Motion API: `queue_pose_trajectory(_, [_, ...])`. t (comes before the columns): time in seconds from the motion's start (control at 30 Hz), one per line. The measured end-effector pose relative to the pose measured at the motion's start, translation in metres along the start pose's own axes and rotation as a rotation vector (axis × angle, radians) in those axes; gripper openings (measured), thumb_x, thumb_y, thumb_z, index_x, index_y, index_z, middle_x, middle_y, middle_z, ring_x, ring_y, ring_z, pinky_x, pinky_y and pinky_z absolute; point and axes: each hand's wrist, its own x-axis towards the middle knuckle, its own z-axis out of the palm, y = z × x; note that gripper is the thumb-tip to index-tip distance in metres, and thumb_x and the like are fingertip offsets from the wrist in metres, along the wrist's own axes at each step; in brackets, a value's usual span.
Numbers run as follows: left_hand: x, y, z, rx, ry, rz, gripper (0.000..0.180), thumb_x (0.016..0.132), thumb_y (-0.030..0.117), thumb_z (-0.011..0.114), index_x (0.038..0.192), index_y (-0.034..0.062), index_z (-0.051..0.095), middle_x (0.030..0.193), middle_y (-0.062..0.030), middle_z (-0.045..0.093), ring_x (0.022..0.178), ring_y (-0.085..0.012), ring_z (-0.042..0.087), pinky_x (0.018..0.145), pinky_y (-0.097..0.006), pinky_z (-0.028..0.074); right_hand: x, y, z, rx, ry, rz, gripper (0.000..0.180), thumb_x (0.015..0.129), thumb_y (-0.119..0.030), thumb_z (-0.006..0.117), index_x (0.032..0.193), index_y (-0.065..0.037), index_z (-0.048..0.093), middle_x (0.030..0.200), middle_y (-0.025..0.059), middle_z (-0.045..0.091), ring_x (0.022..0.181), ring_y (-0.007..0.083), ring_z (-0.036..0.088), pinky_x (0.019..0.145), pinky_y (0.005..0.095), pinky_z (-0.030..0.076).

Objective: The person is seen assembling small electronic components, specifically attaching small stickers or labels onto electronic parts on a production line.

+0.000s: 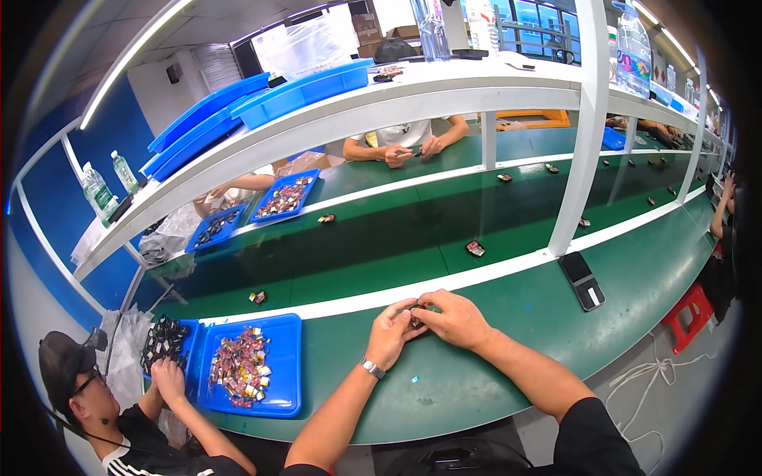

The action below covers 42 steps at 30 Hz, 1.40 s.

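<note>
My left hand (386, 339) and my right hand (456, 319) meet above the green work surface, fingers closed together. Between their fingertips is a small dark part (416, 322), mostly covered by the fingers, so its kind is hard to tell. A metal-band watch sits on my left wrist. To the left of my hands stands a blue tray (292, 394) holding a heap of small red, yellow and white pieces (240, 366). A phone-like dark device (582, 282) lies on the surface to the right of my right hand.
A co-worker (103, 404) at the left has hands by a tray of black parts (165, 339). Beyond a white rail runs a dark green belt (373, 216) with scattered small parts (475, 248). A white post (582, 135) rises at the right, under an overhead shelf. Other people work across the belt.
</note>
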Motion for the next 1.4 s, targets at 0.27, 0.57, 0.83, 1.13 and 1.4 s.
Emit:
queue_pose_trajectory(0.27, [0.002,-0.003,-0.003,0.07,-0.007,-0.014,0.033,0.1,0.017,0.054,0.127,-0.002,0.049,0.113,-0.0146,0.063,0.105,-0.0238,0.064,0.095,-0.042,0.054,-0.001,0.009,-0.001,0.143,-0.129,0.035,0.013,0.075,-0.009,0.072,0.086,-0.009,0.065,0.091,0.0046,0.058,0.087,0.0247,0.058,0.075,0.0361,0.05])
queue_pose_trajectory(0.57, [0.001,0.003,-0.006,0.043,-0.129,-0.013,0.04,0.095,0.005,0.057,0.132,-0.0047,0.044,0.119,-0.0157,0.06,0.111,-0.024,0.061,0.099,-0.041,0.052,-0.002,0.006,-0.006,0.171,-0.124,0.17,0.012,0.075,-0.012,0.074,0.084,-0.011,0.067,0.093,0.0034,0.055,0.091,0.0242,0.054,0.079,0.0353,0.048])
queue_pose_trajectory(0.83, [0.003,0.001,-0.011,0.069,-0.224,-0.002,0.05,0.09,-0.003,0.061,0.136,-0.0046,0.042,0.128,-0.0162,0.056,0.117,-0.0242,0.058,0.103,-0.042,0.049,-0.003,0.004,-0.004,0.26,-0.064,0.224,0.01,0.074,-0.012,0.074,0.083,-0.011,0.069,0.116,0.0054,0.058,0.11,0.0277,0.051,0.09,0.0377,0.047])
queue_pose_trajectory(1.13, [-0.001,0.002,-0.007,0.003,-0.226,-0.063,0.036,0.096,0.006,0.056,0.13,-0.0003,0.047,0.12,-0.0125,0.061,0.112,-0.0229,0.061,0.1,-0.043,0.051,-0.003,0.005,-0.013,0.441,-0.15,0.207,0.006,0.078,-0.011,0.072,0.083,-0.009,0.069,0.122,0.006,0.057,0.118,0.0288,0.05,0.099,0.0404,0.044])
queue_pose_trajectory(1.4, [0.0,-0.002,-0.007,-0.035,-0.205,-0.045,0.034,0.097,0.008,0.053,0.131,0.0018,0.047,0.12,-0.0132,0.062,0.114,-0.0241,0.06,0.101,-0.044,0.049,-0.006,0.001,-0.006,0.322,-0.064,0.248,0.009,0.079,-0.011,0.07,0.086,-0.007,0.069,0.117,0.0073,0.06,0.111,0.0276,0.053,0.087,0.0371,0.05])
